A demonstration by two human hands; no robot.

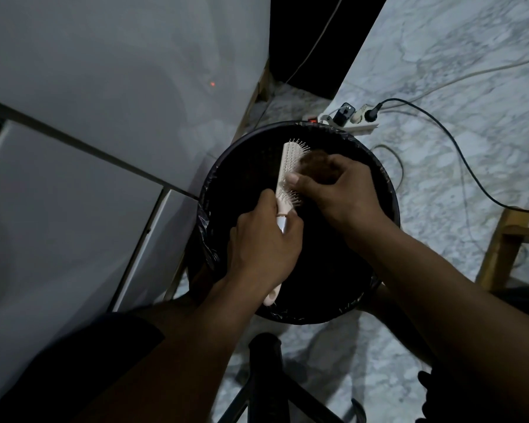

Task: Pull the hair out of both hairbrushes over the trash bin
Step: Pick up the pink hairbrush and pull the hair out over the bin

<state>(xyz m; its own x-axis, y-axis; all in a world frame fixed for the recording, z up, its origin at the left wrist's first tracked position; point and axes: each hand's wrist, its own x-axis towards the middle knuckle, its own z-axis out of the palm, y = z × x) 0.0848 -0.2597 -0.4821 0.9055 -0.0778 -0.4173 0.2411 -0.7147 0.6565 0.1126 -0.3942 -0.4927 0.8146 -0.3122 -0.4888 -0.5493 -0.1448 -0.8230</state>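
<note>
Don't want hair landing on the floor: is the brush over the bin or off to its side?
Over it: the hairbrush sits inside the trash bin rim outline.

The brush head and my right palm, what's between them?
In the head view, a brown hair clump sits between the hairbrush bristles and the right hand.

Left hand [264,242] grips handle of pale pink hairbrush [289,175], bristles facing right, over round black-lined trash bin [388,190]. Right hand [338,190] pinches brown hair clump [313,161] at the bristles. Power strip [351,122] on marble floor [471,71] behind bin.
</note>
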